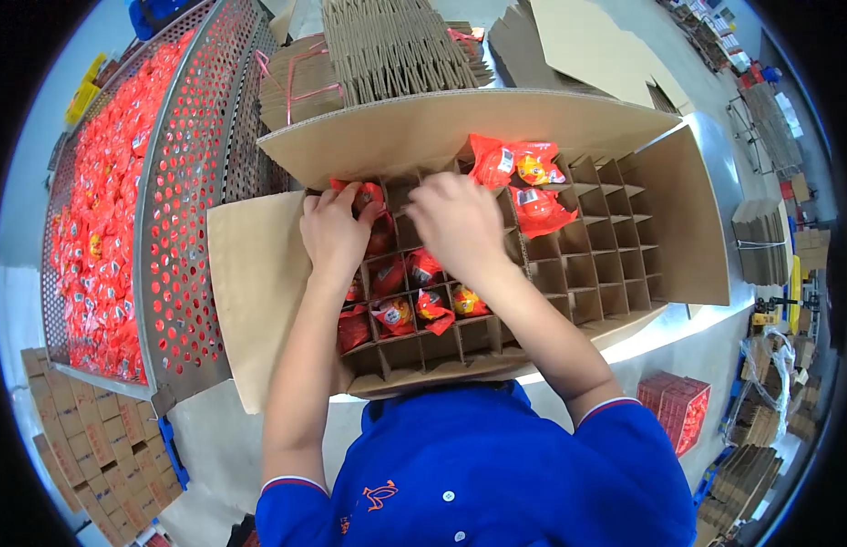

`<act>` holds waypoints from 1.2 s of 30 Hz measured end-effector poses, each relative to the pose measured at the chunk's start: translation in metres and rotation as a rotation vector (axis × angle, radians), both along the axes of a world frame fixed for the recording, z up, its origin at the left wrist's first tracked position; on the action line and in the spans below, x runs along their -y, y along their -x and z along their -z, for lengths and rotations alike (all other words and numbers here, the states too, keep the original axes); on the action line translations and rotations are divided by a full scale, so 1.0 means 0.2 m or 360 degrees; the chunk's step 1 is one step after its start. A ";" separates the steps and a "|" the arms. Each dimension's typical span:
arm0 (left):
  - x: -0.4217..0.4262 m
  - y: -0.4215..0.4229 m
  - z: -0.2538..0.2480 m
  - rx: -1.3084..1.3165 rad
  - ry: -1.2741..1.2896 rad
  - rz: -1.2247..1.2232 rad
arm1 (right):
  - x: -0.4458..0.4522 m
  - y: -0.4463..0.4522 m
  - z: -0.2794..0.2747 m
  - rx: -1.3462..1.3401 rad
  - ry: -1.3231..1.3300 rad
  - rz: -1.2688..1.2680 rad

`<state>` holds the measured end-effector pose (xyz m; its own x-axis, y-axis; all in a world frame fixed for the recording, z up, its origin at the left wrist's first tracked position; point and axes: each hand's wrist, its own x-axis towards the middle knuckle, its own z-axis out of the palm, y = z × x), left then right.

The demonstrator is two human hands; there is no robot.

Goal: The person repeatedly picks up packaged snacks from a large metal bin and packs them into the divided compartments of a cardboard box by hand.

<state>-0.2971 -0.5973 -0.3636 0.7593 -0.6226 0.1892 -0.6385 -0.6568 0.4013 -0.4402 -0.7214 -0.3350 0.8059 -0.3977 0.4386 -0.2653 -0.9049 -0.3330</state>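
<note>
An open cardboard box with a grid of cardboard dividers lies before me. My left hand is at its far left corner, fingers curled on a red packet in a compartment there. Over the middle of the grid, my right hand is blurred, and its fingertips and anything in them cannot be made out. Several red packets, among them one with a yellow print, sit in compartments at the left. Beyond my right hand, loose packets rest on top of the dividers.
To the left stands a perforated metal bin heaped with red packets. Behind the box are stacked folded cardboard dividers and flat cardboard sheets. A red crate is on the floor at right, stacked cartons at lower left.
</note>
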 end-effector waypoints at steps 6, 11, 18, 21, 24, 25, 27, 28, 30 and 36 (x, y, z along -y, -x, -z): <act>0.10 -0.03 0.13 0.0151 -0.0255 -0.0075 | 0.37 0.15 0.06 -0.0121 -0.0064 0.0720; 0.10 0.00 0.09 -0.0026 -0.0252 -0.0153 | 0.32 0.07 0.14 0.0024 0.0010 0.0526; 0.01 0.14 0.08 0.0023 0.0338 0.0017 | 0.07 -0.13 0.14 0.0546 -0.0279 -0.0072; 0.05 0.17 0.08 0.0137 0.0527 0.0200 | 0.06 -0.22 0.22 0.0204 -0.0275 0.0043; 0.07 0.18 0.14 0.0003 0.0661 0.0318 | 0.04 -0.19 0.28 0.0041 -0.0430 -0.0033; 0.07 0.19 0.17 -0.0149 0.0558 0.0287 | 0.07 -0.17 0.30 -0.0092 -0.0256 -0.0026; 0.07 0.21 0.19 0.0007 0.0462 0.0337 | 0.06 -0.11 0.33 -0.0055 -0.0127 -0.0051; 0.08 0.23 0.18 0.0172 0.0358 0.0394 | 0.06 -0.07 0.32 -0.0010 -0.0008 -0.0069; 0.11 0.24 0.14 0.0049 0.0124 0.0345 | 0.09 0.00 0.24 0.0246 -0.0096 -0.0116; 0.25 0.28 0.06 0.0319 0.0020 0.0249 | 0.47 0.25 0.05 0.0040 0.0137 0.1093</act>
<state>-0.3522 -0.6466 -0.3747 0.6003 -0.7263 0.3348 -0.7997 -0.5394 0.2639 -0.4906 -0.8156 -0.3459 0.3733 -0.7772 0.5066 -0.7808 -0.5581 -0.2809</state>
